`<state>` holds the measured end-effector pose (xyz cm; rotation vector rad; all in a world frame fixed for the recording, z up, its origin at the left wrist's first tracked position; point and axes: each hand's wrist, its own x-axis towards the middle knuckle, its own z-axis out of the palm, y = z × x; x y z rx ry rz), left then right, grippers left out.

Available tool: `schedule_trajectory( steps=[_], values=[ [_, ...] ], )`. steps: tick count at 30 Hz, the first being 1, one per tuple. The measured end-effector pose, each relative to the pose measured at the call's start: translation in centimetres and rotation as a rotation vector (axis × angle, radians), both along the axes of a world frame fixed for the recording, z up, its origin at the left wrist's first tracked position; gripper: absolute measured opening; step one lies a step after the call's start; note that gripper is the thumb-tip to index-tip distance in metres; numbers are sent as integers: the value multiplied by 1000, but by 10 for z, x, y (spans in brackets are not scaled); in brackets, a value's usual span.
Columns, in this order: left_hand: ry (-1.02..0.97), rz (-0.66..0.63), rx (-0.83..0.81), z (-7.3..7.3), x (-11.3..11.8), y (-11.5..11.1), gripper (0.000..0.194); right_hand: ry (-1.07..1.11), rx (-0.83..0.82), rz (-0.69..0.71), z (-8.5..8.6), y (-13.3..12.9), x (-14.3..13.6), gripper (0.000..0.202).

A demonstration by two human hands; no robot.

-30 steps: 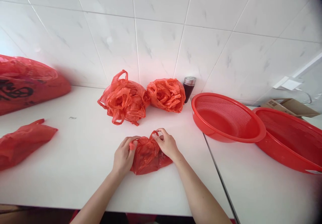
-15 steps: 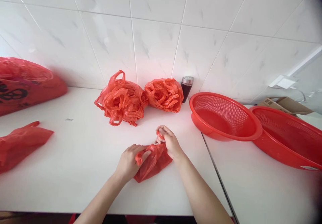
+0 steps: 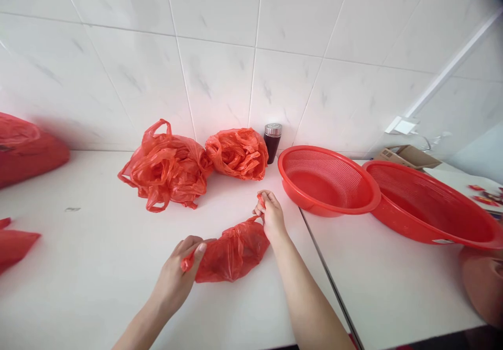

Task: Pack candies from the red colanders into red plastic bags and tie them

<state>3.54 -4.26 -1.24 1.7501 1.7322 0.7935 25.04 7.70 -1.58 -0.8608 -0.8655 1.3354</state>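
Observation:
A red plastic bag [image 3: 233,253] lies on the white table [image 3: 118,282], pulled wide between my two hands. My left hand [image 3: 178,271] is closed on one end of it, and a twisted bit of red plastic pokes out beside the thumb. At the bag's right end my right hand [image 3: 271,214] pinches the other handle, raised slightly over the table. Behind them sit a heap of crumpled red bags [image 3: 168,166] and a smaller red bundle [image 3: 238,153], side by side near the wall.
A dark bottle with a silver lid [image 3: 272,143] stands by the wall. Two red baskets, one round [image 3: 328,182] and one larger [image 3: 432,203], are at the right, a cardboard box [image 3: 411,156] behind. Full red bags [image 3: 31,148] lie far left. Part of a person [image 3: 483,282] shows at the right edge.
My hands have moved apart, stretching the bag wider between them. The view has shifted right, and part of a person now shows at the right edge.

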Motion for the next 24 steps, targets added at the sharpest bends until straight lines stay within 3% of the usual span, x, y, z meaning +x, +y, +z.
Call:
schedule_trajectory(
  steps=[3, 7, 10, 13, 15, 19, 24],
  values=[
    [-75, -6, 3, 3, 0, 5, 43, 89, 26, 81, 14, -8, -2, 30],
    [-69, -166, 70, 8, 16, 21, 47, 189, 65, 205, 28, -20, -7, 33],
    [29, -212, 107, 7, 33, 34, 42, 246, 103, 241, 30, -23, -10, 33],
    [62, -201, 68, 2, 41, 41, 31, 256, 133, 184, 26, -18, -6, 34],
    [46, -163, 38, -2, 40, 41, 30, 108, 135, 138, 22, -13, -1, 40],
    [-22, -10, -35, -11, 33, 37, 35, -440, 123, 170, 12, -12, 7, 58],
    [-176, 97, -96, -10, 21, 32, 48, -815, 188, 340, 3, -22, 1, 39]
  ],
)
